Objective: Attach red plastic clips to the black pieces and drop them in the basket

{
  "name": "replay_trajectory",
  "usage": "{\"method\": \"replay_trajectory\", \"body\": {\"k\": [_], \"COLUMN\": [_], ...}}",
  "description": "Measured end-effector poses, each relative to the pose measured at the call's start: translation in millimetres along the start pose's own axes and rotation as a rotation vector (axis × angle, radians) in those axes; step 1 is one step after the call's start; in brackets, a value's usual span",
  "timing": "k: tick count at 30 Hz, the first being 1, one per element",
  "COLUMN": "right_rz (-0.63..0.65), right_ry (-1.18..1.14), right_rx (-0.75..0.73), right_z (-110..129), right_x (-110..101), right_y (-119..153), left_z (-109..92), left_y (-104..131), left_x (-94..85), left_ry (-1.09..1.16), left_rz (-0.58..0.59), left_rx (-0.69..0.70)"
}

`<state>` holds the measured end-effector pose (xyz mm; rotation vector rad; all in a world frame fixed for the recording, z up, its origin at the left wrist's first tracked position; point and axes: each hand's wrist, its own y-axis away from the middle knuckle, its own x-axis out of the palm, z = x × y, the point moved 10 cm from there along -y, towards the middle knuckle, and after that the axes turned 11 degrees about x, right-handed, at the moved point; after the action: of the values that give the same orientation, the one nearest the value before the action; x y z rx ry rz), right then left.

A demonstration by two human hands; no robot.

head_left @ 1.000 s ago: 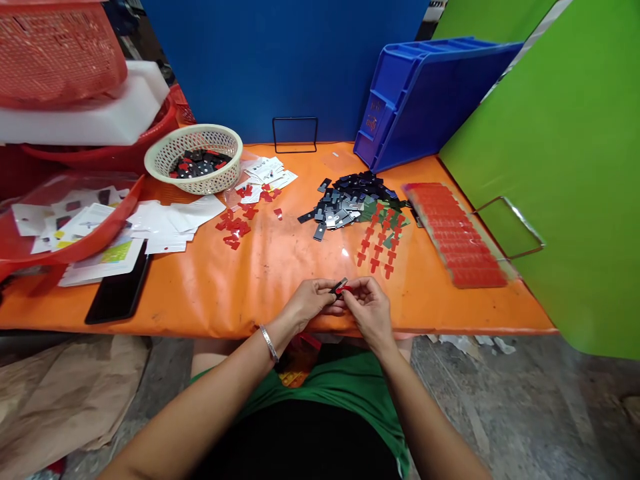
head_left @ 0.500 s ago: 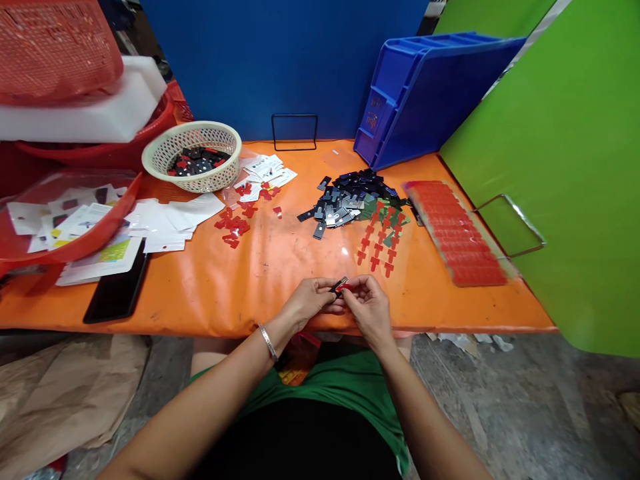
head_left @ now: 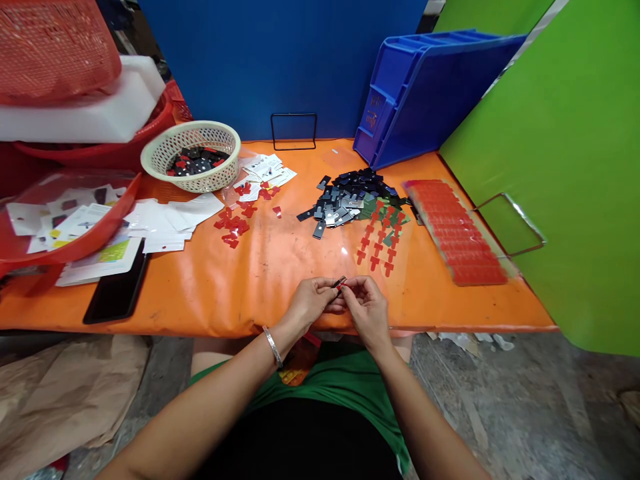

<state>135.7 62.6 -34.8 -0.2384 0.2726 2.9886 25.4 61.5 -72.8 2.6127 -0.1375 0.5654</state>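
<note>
Change: hardly any; your left hand (head_left: 311,300) and right hand (head_left: 364,303) stay together at lower centre.
Grip: both pinch one small dark piece (head_left: 339,283) with its red tab (head_left: 343,287).
Meaning: you're likely still seating it.

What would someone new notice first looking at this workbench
First, the left hand and right hand meeting at the near edge of the orange table, pinching a small dark and red piece between them. Beyond them lies a pile of dark plates, and a blue bin leans at the back right.

Cream basket (head_left: 191,156) sits left of blue crate (head_left: 425,93).
</note>
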Motion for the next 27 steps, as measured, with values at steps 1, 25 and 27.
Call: {"method": "replay_trajectory", "body": {"k": [1, 25, 27], "right_rz": [-0.007, -0.144, -0.141], "right_ry": [0.030, 0.273, 0.270], "right_rx": [-0.015, -0.081, -0.073], "right_z": [2, 20, 19], "right_x": [0, -12, -12], "right_y": [3, -3, -4], "left_z": [0, 2, 2], "left_y": [0, -1, -1], "left_x": [-0.3, 3.0, 3.0], "left_ry": [-0.004, 0.026, 0.025], "left_rz": [-0.017, 0.023, 0.026], "left_rx": [0.007, 0.040, 0.041]}}
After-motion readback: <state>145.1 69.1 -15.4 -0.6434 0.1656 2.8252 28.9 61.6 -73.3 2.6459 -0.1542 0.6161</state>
